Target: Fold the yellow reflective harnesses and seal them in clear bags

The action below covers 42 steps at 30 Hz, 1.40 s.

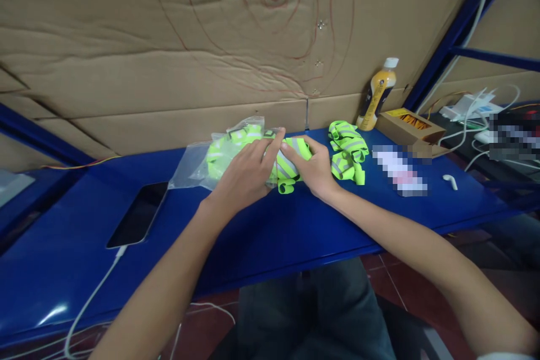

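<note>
A see-through plastic bag (188,166) lies on the blue shelf with bright yellow-green reflective straps (217,158) inside it. My left hand (248,166) is closed over the bag at its right end, fingers pointing away from me. My right hand (317,169) grips a folded bundle of reflective strap (291,160) with grey stripes, right at the bag's mouth. Part of this bundle is hidden under my left fingers, and a loop of it hangs out below. Another crumpled reflective strap (349,149) rests just right of my right hand, apart from it.
On the blue shelf (261,247) a phone (139,215) with a white cable lies to the left. A yellow drink bottle (377,94), an open cardboard box (411,126) and a white earbud (450,181) are on the right. A cardboard wall (126,79) stands behind.
</note>
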### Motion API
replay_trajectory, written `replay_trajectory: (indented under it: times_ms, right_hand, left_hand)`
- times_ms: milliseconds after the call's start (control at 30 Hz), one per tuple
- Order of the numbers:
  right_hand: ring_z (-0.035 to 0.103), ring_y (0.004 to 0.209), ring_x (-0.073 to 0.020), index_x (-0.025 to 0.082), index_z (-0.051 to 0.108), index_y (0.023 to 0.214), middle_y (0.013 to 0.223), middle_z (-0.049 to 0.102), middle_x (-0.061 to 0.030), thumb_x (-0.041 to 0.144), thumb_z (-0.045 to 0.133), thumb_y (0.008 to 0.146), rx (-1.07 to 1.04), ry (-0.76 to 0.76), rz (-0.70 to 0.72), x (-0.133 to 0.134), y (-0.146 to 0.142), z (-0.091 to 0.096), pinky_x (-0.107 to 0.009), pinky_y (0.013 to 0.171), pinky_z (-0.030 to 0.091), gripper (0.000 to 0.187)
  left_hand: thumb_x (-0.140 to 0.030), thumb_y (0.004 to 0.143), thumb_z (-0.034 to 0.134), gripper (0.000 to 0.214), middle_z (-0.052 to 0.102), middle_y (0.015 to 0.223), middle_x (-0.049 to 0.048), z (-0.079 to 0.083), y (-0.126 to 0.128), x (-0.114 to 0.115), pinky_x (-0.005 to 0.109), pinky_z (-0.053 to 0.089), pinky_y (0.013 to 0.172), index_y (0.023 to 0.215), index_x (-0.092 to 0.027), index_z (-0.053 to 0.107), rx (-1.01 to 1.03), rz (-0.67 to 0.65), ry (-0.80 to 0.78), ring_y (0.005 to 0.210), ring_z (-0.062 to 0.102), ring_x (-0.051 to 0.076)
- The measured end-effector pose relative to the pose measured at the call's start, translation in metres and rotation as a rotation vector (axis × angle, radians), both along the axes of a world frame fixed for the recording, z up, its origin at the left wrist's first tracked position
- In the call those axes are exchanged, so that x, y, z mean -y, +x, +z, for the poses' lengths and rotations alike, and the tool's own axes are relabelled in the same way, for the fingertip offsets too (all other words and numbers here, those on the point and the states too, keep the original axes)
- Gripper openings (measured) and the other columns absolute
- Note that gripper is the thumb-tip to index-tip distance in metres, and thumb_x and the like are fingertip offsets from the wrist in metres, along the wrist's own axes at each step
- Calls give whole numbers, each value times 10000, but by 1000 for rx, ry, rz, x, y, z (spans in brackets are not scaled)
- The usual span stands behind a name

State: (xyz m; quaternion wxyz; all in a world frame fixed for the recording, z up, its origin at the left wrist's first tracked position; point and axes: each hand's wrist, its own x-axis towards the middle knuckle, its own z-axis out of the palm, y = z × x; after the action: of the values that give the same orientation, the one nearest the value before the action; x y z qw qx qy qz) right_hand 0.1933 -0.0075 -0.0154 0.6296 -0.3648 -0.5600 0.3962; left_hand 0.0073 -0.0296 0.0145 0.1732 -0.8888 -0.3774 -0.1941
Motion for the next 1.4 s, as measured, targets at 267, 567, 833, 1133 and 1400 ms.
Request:
replay_trajectory:
  times_ms: [267, 567, 833, 1133, 1400]
  right_hand:
    - [702, 1132, -296, 259, 656, 1216, 1201, 763, -42, 537, 1041, 535, 310, 77, 308, 1, 15, 14, -383, 974, 553, 830]
    - [686, 918, -251, 206, 667, 1131, 1018, 750, -32, 470, 1013, 569, 354, 21, 252, 1, 16, 17, -389, 813, 583, 710]
    - [691, 813, -210, 212, 644, 1064, 968, 744, -26, 342, 1049, 480, -8, -386, 453, -7, 15, 10, -354, 654, 619, 723]
    - [576, 856, -182, 186, 684, 1087, 938, 676, 18, 401, 974, 594, 389, 81, 194, -12, 27, 13, -330, 803, 482, 611]
    - [638, 854, -195, 193, 693, 1042, 948, 706, 6, 342, 1020, 535, 148, -61, 290, -12, 26, 17, -342, 779, 572, 622]
  left_hand:
    - [-95, 908, 548, 938, 659, 1398, 232, -6, -14, -8, 500, 560, 1101, 1756, -121, 149, 76, 104, -27, 1305, 666, 363]
    - [-455, 948, 741, 1058, 653, 1442, 230, -5, -14, -9, 510, 561, 1050, 1752, -149, 125, 114, 14, 47, 1261, 675, 387]
    - [-670, 1016, 633, 1069, 627, 1380, 314, -15, -5, -15, 548, 504, 1043, 1738, -42, 156, 9, 42, 178, 1205, 635, 432]
    - [-642, 856, 862, 1381, 411, 1651, 317, -9, -8, -11, 647, 467, 1227, 1775, -157, -47, 139, -134, -20, 1523, 461, 468]
    - [-461, 790, 976, 1129, 583, 1543, 237, 7, -25, -14, 704, 385, 1295, 1672, -204, 320, 109, -43, 58, 1617, 369, 495]
